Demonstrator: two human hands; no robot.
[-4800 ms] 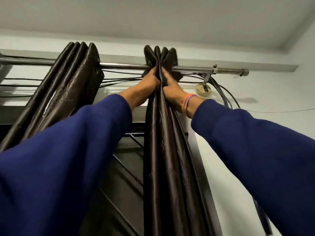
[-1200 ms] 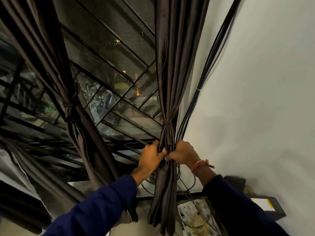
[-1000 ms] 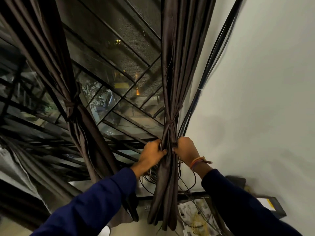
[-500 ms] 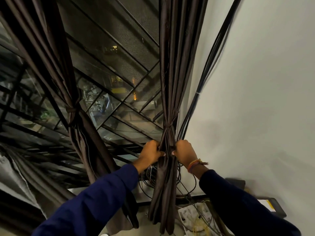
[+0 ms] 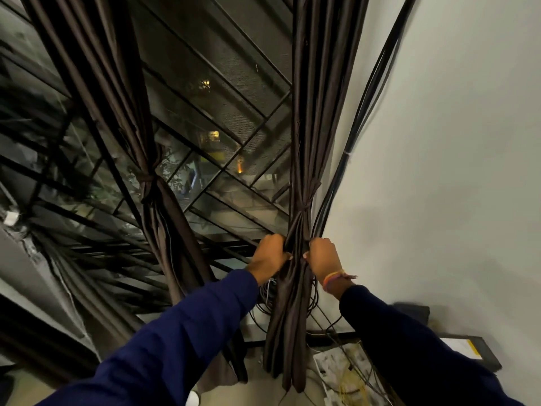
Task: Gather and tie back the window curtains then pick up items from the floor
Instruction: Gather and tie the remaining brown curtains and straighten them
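Curtains (image 5: 310, 112) dark brown, plain; sleeves (image 5: 181, 341) navy blue; wall (image 5: 453, 142) white; wristband (image 5: 333, 279) orange-pink; cables (image 5: 377, 83) black.

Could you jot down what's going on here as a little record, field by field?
Activity: tidying the gathered right curtain by the wall
Left hand: grips the folds just below the tie
Right hand: grips the same bundle from the other side
Left curtain: already gathered and tied
Beside right curtain: black cables running down the white wall
Below: tangled wires and papers
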